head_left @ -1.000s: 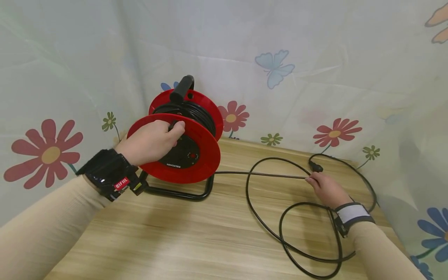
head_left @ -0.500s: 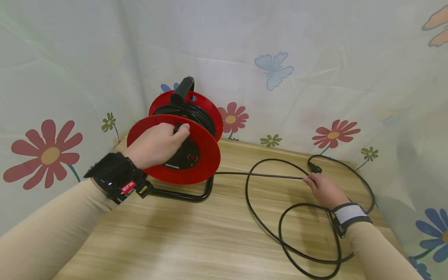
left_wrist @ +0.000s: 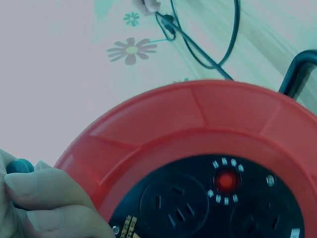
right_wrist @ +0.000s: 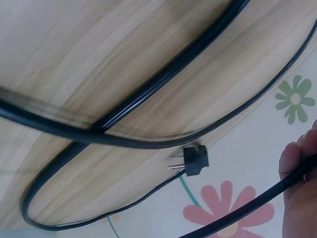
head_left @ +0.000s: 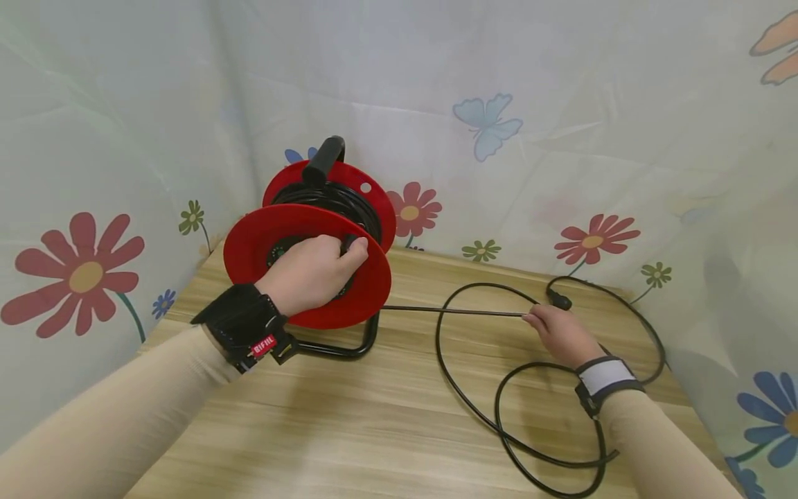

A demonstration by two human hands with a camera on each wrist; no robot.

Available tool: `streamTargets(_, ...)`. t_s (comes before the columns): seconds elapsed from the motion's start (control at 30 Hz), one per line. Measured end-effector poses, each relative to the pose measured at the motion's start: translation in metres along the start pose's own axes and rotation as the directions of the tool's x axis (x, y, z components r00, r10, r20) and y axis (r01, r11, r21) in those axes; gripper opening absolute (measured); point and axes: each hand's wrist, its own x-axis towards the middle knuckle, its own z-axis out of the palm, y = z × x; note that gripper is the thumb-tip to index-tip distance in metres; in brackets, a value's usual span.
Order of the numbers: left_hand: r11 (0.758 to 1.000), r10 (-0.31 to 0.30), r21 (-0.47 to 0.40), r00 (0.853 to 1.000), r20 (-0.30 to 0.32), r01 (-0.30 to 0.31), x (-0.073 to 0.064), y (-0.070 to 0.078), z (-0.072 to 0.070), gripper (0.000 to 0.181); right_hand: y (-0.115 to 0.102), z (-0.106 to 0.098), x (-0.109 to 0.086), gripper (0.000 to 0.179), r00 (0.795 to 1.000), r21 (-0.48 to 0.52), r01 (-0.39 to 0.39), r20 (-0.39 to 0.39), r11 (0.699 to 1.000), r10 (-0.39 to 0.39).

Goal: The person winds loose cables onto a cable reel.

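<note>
A red cable reel with black cable wound between its two flanges stands on a black tube frame. My left hand is in front of the near flange and grips the small black knob at its edge. The left wrist view shows the black socket panel with a red button. Off to the right, my right hand pinches the black cable, which runs nearly straight from the reel. In the right wrist view, its fingers curl round the cable.
Loose cable loops lie on the wooden tabletop at the right. The cable's black plug rests behind my right hand, its pins visible in the right wrist view. A flower-printed sheet hangs close behind the table.
My left hand has moved right and slightly down with the knob, turning the reel; the socket panel has rotated. My right hand has shifted slightly left with the cable.
</note>
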Motion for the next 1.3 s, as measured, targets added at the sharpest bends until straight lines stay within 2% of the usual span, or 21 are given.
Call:
streamTargets(0.37,1.0,0.005,-0.006,1.0,-0.008,-0.006,0.001,0.005,0.016,0.05,-0.011,0.006,0.005,0.02,1.0,-0.018,0.029,-0.009,0.999,-0.029)
streamTargets(0.9,1.0,-0.006,0.007,1.0,-0.003,0.006,0.003,0.006,0.031,0.053,-0.023,0.011,0.011,0.026,0.999,-0.004,0.044,0.022,0.999,-0.044)
streamTargets(1.1,1.0,-0.008,0.013,1.0,0.017,0.008,0.003,0.006,0.038,0.055,-0.028,0.014,0.014,0.025,0.998,0.002,0.052,0.021,0.999,-0.052)
streamTargets(1.3,1.0,-0.015,-0.002,0.999,0.041,0.015,0.003,0.004,0.052,0.053,-0.036,0.016,0.018,0.024,0.996,0.011,0.094,-0.003,0.996,-0.094)
